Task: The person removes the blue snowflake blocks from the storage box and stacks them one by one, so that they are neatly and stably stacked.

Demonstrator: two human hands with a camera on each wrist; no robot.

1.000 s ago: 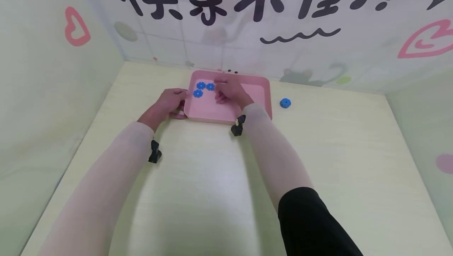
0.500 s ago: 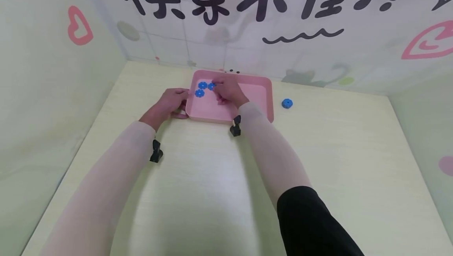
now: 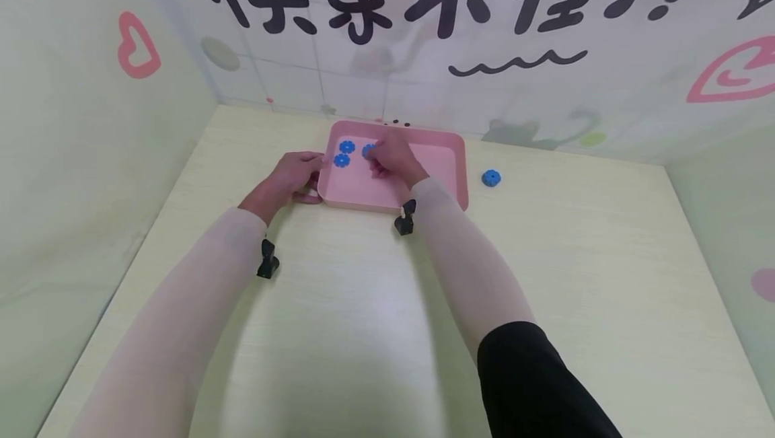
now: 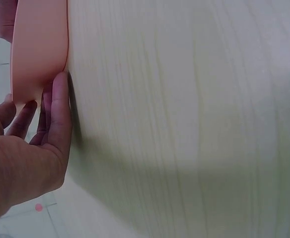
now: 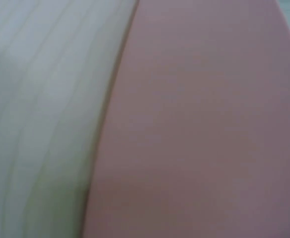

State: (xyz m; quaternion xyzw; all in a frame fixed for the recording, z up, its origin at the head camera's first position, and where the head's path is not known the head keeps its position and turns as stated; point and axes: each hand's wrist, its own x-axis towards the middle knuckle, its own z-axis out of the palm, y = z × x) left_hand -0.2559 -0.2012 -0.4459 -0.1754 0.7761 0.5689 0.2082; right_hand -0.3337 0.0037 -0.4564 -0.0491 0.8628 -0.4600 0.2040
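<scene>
A shallow pink tray [image 3: 390, 206] sits at the back of the table. My left hand [image 3: 297, 174] holds its left end, with fingers at the rim and one digit low by the front corner. In the left wrist view, that left hand [image 4: 36, 144] lies against the tray's outer wall [image 4: 39, 49]. Over the inside of the tray, my right hand [image 3: 395, 155] pinches a blue flower-shaped piece [image 3: 367, 151], which its fingers partly cover. Two like pieces lie at the tray's left: a rear blue piece [image 3: 347, 147] and a front blue piece [image 3: 342, 161].
Another blue flower-shaped piece [image 3: 491, 178], thicker in look, lies on the pale wooden table [image 3: 575, 256] right of the tray. A printed backdrop [image 3: 412, 75] stands close behind the tray. The right wrist view holds only blurred pink tray wall [image 5: 194, 124] and tabletop.
The blue piece at my right fingers has shifted slightly right and toward me, away from the other two. My right hand moved with it; the left hand has kept its place.
</scene>
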